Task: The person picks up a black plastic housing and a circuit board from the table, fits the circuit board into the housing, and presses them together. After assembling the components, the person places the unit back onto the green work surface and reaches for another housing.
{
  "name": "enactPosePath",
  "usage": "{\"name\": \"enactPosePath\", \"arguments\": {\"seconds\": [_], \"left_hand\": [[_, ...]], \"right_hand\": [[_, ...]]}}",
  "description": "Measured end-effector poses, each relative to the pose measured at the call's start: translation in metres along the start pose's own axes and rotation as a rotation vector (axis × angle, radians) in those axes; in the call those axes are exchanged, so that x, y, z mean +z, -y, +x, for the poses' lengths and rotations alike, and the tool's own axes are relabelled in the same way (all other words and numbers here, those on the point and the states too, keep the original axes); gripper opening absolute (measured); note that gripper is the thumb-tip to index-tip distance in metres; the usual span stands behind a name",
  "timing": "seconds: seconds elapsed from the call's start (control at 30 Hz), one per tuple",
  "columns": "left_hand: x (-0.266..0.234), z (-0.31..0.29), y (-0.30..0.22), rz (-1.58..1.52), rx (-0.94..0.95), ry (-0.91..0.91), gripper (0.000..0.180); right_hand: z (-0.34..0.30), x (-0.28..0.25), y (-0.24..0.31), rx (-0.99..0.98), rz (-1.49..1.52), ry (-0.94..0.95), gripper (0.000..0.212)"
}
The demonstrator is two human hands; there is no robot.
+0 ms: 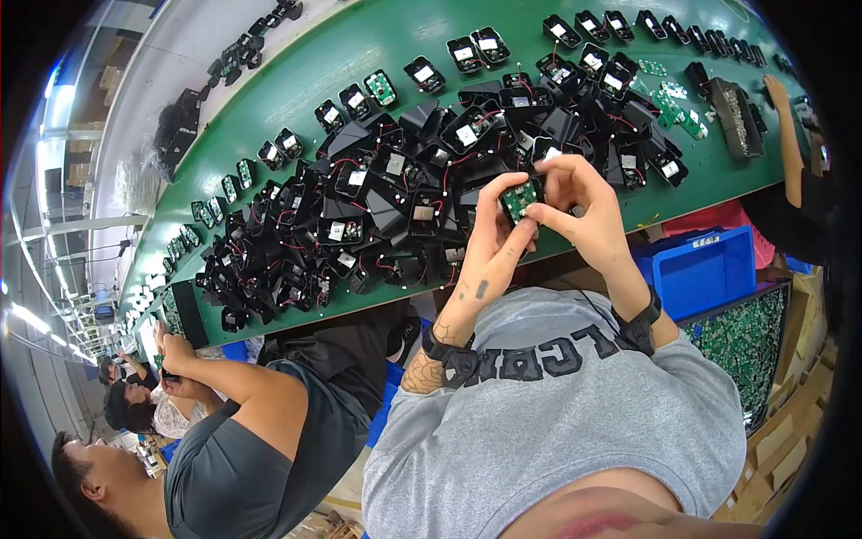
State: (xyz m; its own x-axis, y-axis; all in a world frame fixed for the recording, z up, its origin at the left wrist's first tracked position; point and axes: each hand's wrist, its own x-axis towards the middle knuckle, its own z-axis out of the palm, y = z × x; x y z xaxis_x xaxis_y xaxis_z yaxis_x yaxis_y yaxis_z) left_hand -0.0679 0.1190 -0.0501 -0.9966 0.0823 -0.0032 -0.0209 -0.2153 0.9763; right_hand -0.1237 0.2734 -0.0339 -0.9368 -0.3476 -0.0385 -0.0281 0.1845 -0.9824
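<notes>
Head view: a person in a grey sweatshirt works at a long green bench, both forearms rising from the lower centre of the frame.
Left hand (pixel 489 235): curled around the left side of a small green circuit board (pixel 519 199), thumb and fingers pinching its edge; a dark wristband sits on the wrist.
Right hand (pixel 582 208): closed over the board from the right and above, fingertips (pixel 537 212) pressed on its lower edge; a black watch is on the wrist.
Circuit board: held between the two hands just right of frame centre, raised above the bench's near edge; whether a black housing sits behind it cannot be told.
Pile of black housings (pixel 395 207): heaped across the middle of the bench, just behind and left of the hands, with red wires and small boards showing among them.
Row of housings (pixel 476 49): set singly along the far edge of the bench, curving from the left to the upper right.
Loose green boards (pixel 669 106): scattered at upper right, beside a dark tray (pixel 736 117).
Blue bin (pixel 705 269): right of the hands, below the bench edge.
Crate of green parts (pixel 750 337): lower right, beside the person's sleeve.
Co-worker (pixel 242 431): seated at lower left in a dark grey shirt, arm bent toward the bench.
Another person's arm (pixel 788 135): reaching onto the bench at far right.
</notes>
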Motion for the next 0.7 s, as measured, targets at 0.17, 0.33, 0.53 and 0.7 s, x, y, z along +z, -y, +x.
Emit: {"name": "enactPosePath", "arguments": {"seconds": [0.17,0.33,0.53,0.7], "left_hand": [[0.003,0.0,-0.008,0.048,-0.053,0.076,0.055],[0.006,-0.001,-0.018,0.168,-0.027,0.126,0.056],[0.007,0.0,-0.036,0.31,-0.089,0.128,0.057],[-0.002,0.009,-0.032,0.573,0.248,0.176,0.061]], "right_hand": [[0.004,0.001,-0.009,-0.098,0.344,0.146,0.046],[0.001,-0.002,-0.005,-0.046,0.459,0.216,0.044],[-0.001,-0.003,-0.012,-0.134,0.422,0.147,0.041],[0.013,-0.02,0.01,-0.071,0.218,0.344,0.042]]}}
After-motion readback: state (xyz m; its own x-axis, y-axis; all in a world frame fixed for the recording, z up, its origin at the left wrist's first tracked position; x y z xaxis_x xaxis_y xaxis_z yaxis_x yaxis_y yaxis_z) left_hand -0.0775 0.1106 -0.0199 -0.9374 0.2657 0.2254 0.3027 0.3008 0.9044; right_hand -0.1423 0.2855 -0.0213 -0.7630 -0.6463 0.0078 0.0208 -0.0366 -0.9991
